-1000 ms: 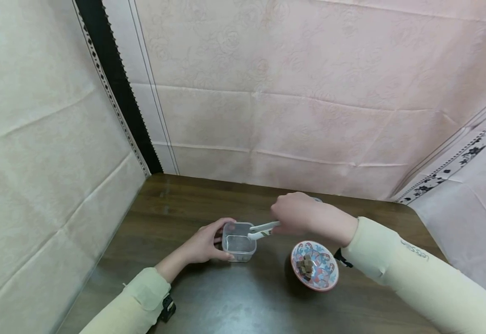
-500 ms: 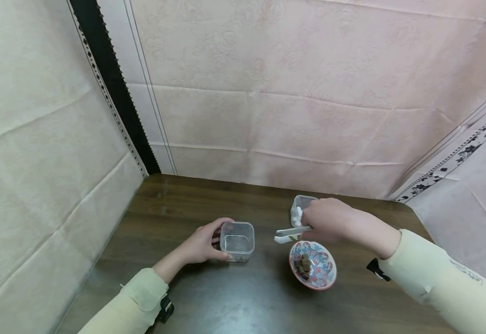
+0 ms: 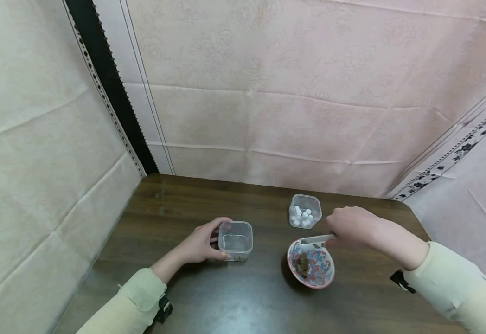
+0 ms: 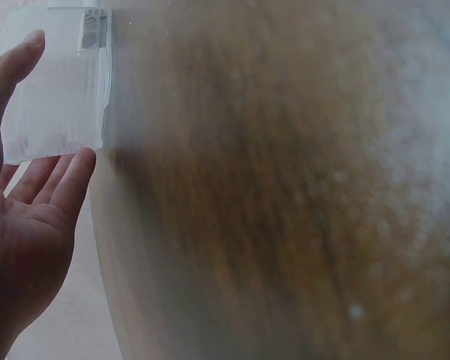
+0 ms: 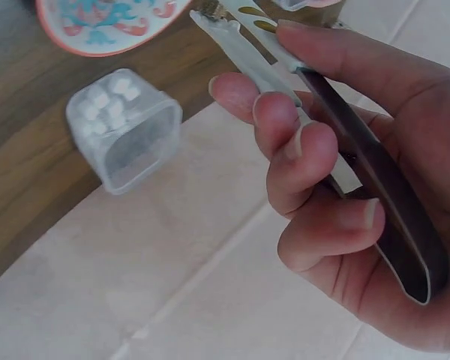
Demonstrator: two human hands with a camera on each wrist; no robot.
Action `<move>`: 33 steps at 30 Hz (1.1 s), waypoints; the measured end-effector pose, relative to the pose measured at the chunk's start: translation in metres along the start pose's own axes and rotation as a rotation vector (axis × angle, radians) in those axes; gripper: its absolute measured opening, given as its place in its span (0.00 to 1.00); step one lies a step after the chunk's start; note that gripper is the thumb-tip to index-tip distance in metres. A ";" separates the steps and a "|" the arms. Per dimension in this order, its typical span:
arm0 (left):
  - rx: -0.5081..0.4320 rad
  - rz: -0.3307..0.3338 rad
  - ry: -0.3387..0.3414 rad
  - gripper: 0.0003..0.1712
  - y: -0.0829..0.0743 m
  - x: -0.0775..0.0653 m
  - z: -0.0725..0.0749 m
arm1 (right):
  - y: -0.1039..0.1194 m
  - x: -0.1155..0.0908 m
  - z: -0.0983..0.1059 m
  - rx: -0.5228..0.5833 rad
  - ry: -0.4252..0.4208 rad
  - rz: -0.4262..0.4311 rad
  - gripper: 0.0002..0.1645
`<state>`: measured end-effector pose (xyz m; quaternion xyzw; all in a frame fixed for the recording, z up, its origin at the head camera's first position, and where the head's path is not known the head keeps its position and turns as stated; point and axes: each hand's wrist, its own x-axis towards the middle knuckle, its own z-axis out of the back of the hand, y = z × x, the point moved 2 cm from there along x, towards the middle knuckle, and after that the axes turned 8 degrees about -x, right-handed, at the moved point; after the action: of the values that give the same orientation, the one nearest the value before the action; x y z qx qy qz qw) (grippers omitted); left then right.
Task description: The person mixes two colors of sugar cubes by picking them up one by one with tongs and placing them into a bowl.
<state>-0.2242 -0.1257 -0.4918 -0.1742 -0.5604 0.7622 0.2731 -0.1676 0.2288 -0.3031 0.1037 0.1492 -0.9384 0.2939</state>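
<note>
My left hand (image 3: 203, 243) holds a clear plastic container (image 3: 238, 256) by its side, thumb and fingers spread around it in the left wrist view. Nothing shows inside this container. In my right hand (image 3: 353, 227) is a pair of tongs (image 3: 316, 239), with dark handles (image 5: 386, 187) and pale ends in the right wrist view. The tong tips reach over the far rim of a patterned red-and-blue bowl (image 3: 324, 269). Brown cubes (image 3: 301, 265) lie in the left part of that bowl.
Behind the bowl stands a second clear container (image 3: 317, 214) with several small white pieces (image 3: 303, 215) in it. All sit on a dark wooden table (image 3: 209, 297). Pale cloth (image 3: 268, 125) hangs along its back and sides.
My right hand has moved right, carrying the tongs from the left container to over the bowl. The container of white pieces, earlier covered by that hand, now shows. The left hand stays put.
</note>
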 end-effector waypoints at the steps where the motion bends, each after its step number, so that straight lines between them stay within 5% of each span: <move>1: 0.002 0.000 0.000 0.50 0.000 0.000 0.000 | -0.001 -0.001 -0.002 -0.003 0.007 -0.002 0.22; 22: 0.017 0.018 -0.004 0.50 0.001 0.001 0.000 | -0.007 0.005 -0.039 -0.063 0.086 -0.052 0.21; 33: 0.003 0.007 -0.003 0.50 0.003 0.001 0.001 | -0.009 0.007 -0.030 -0.004 0.126 -0.065 0.24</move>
<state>-0.2263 -0.1264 -0.4947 -0.1747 -0.5589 0.7644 0.2700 -0.1756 0.2422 -0.3315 0.1569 0.1723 -0.9388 0.2536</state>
